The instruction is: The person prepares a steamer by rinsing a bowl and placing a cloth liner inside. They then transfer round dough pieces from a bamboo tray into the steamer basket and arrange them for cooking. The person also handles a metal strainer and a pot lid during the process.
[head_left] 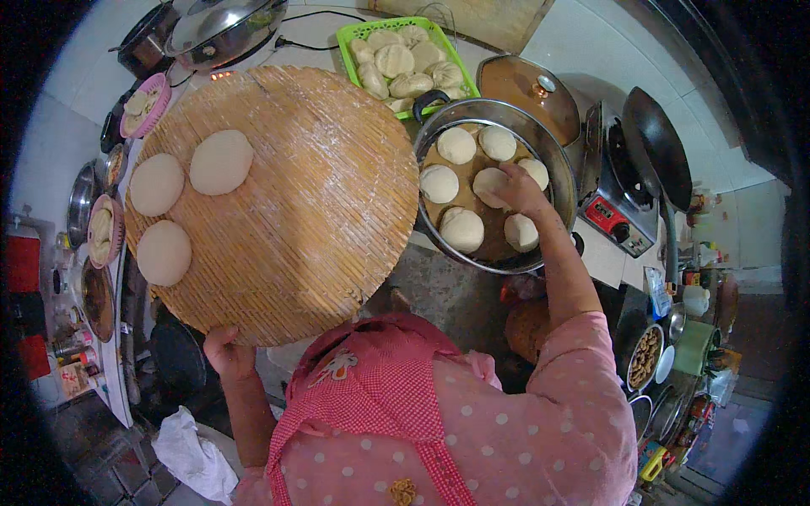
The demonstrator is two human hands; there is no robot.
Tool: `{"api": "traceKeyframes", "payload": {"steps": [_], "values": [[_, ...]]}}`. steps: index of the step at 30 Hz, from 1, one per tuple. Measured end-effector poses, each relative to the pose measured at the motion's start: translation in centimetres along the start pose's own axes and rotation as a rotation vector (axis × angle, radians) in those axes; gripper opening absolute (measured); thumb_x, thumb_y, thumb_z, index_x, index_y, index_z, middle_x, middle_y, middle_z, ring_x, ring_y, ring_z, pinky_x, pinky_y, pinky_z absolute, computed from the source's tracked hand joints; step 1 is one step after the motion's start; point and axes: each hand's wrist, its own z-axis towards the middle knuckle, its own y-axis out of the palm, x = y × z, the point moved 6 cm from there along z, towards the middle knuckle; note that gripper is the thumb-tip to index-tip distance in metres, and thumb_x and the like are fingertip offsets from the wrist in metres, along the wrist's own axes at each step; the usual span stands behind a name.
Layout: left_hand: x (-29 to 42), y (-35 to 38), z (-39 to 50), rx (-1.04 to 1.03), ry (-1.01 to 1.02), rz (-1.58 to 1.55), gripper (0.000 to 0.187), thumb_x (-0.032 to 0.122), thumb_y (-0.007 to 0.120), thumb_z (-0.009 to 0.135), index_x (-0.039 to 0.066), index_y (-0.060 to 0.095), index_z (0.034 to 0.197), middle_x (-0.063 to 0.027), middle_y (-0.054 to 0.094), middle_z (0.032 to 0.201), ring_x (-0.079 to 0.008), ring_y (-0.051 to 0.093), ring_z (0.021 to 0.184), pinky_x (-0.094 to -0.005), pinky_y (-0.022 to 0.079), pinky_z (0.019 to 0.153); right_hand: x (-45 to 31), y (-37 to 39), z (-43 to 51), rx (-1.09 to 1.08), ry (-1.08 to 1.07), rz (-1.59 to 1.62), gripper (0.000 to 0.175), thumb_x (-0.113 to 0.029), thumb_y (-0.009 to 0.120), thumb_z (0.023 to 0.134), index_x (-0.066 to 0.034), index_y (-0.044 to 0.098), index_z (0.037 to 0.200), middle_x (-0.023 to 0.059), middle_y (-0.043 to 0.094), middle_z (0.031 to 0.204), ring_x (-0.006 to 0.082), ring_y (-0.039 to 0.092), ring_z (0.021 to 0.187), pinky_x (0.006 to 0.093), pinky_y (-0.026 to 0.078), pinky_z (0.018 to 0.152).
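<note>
My left hand grips the near rim of a round slatted tray, dusted with flour. Three round white dough buns lie toward the tray's left side. Inside a round metal steamer pot on the right, my right hand has its fingers on a dough bun near the middle; whether it grips or only touches the bun cannot be told. Several other dough buns sit around it on a brown liner.
Behind the steamer stands a green plastic basket full of buns, beside a brown glass lid. Farther right are a stove and a black wok. Pink baskets line the left, and a covered metal pan stands at the back.
</note>
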Motion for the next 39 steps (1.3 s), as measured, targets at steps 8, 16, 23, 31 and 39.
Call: {"api": "traceKeyframes", "payload": {"steps": [8, 16, 23, 31, 39], "values": [[0.0, -1.0, -0.1, 0.254, -0.134, -0.085, 0.069, -0.003, 0.049, 0.062, 0.0, 0.034, 0.129, -0.0126, 0.047, 0.124, -0.0297, 0.043, 0.117, -0.0423, 0.034, 0.1, 4.6, -4.3, -2.8, 0.101, 0.277, 0.18, 0.043, -0.031, 0.063, 0.078, -0.0041, 0.057, 0.111, 0.018, 0.061, 0.102, 0.0333, 0.06, 0.092, 0.0382, 0.047, 0.079], [0.9, 0.1, 0.4, 0.267, -0.105, -0.059, 0.068, -0.001, 0.05, 0.061, -0.001, 0.035, 0.128, -0.0135, 0.047, 0.122, -0.0295, 0.044, 0.115, -0.0415, 0.035, 0.099, 6.3, -5.8, -6.4, 0.161, 0.287, 0.064, 0.039, -0.03, 0.062, 0.078, -0.0044, 0.059, 0.108, 0.0154, 0.063, 0.096, 0.0326, 0.06, 0.09, 0.0388, 0.047, 0.079], [0.8, -0.2, 0.7, 0.242, -0.107, -0.046, 0.068, 0.0, 0.05, 0.061, -0.003, 0.033, 0.127, -0.0145, 0.049, 0.119, -0.0303, 0.046, 0.112, -0.0409, 0.036, 0.098, 5.8, -6.3, -7.8, 0.182, 0.288, 0.008, 0.04, -0.032, 0.061, 0.078, -0.0058, 0.059, 0.108, 0.017, 0.063, 0.096, 0.0343, 0.059, 0.09, 0.0404, 0.047, 0.079], [1.1, -1.0, 0.5, 0.33, -0.051, 0.079, 0.056, 0.01, 0.057, 0.062, -0.002, 0.045, 0.114, -0.0133, 0.054, 0.105, -0.032, 0.053, 0.099, -0.0468, 0.046, 0.083, 4.2, -6.9, -8.5, 0.162, 0.327, 0.034, 0.036, -0.031, 0.061, 0.079, -0.0066, 0.06, 0.105, 0.0173, 0.062, 0.094, 0.0341, 0.06, 0.089, 0.0398, 0.047, 0.078], [0.9, 0.1, 0.6, 0.215, -0.09, -0.055, 0.066, -0.002, 0.048, 0.063, 0.0, 0.035, 0.128, -0.0129, 0.046, 0.124, -0.0291, 0.042, 0.117, -0.0429, 0.034, 0.099, 3.5, -5.5, -7.1, 0.073, 0.226, -0.013, 0.035, -0.026, 0.061, 0.078, -0.0042, 0.059, 0.105, 0.016, 0.063, 0.088, 0.0294, 0.061, 0.08, 0.0363, 0.047, 0.072]]}}
